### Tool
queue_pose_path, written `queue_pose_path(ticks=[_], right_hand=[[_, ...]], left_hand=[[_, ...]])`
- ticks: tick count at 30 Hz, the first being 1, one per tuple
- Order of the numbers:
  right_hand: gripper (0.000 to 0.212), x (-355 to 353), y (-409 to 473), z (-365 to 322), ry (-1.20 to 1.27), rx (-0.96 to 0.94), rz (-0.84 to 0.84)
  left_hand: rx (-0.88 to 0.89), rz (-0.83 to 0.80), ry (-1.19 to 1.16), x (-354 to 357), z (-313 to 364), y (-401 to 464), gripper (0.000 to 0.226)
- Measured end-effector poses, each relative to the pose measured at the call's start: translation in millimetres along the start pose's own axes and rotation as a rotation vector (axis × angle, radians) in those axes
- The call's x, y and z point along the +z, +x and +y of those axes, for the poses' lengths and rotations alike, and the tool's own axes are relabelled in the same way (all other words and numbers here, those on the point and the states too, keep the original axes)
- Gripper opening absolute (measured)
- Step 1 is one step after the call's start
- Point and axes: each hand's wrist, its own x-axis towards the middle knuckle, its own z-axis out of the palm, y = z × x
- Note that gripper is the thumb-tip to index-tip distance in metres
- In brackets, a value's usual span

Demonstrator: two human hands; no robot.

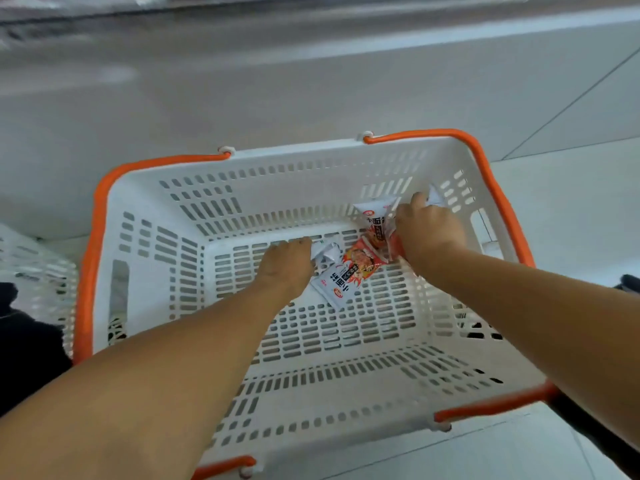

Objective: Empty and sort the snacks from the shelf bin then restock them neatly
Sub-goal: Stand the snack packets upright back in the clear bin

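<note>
A white slotted basket with orange handles stands on the floor below me, and both my arms reach into it. My left hand is at the far side of the basket floor, its fingers curled round a crumpled white snack packet. A white and red snack packet lies flat beside that hand. My right hand is in the far right corner and grips several white and red packets, one standing upright against the wall. A white packet corner shows past its fingers.
Pale floor tiles surround the basket. A second white slotted bin shows at the left edge, with something dark below it. A blurred grey shelf base runs across the top of the view.
</note>
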Motion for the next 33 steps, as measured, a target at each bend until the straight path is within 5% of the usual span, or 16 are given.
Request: queue_pose_path(ticks=[4, 6, 9, 15, 18, 25, 29, 33], right_hand=[[0.020, -32, -4, 26, 0.049, -0.096, -0.176], [0.021, -54, -6, 36, 0.341, -0.115, -0.402], [0.027, -92, -20, 48, 0.908, -0.016, -0.757], [0.043, -180, -88, 81, 0.998, -0.276, -0.796], [0.032, -201, -116, 91, 1.199, -0.327, -0.631], [0.034, -231, -140, 98, 1.453, -0.690, -0.678], [0.039, -245, -139, 101, 1.240, -0.804, -0.505], [0.027, -254, -134, 109, 0.984, -0.719, -0.207]], left_hand=[[-0.243, -0.226, -0.823, -27, 9, -12, 0.025], [-0.400, -0.415, -1.290, -52, 14, -23, 0.024], [-0.364, -0.462, -1.561, -98, 15, -44, 0.036], [-0.065, -0.362, -1.442, -189, 33, -114, 0.041], [-0.001, -0.283, -1.287, -229, 34, -155, 0.029], [0.092, -0.071, -1.174, -277, 18, -241, 0.015], [0.131, -0.004, -1.221, -287, 18, -239, 0.032], [0.148, 0.083, -1.096, -301, 26, -205, 0.021]])
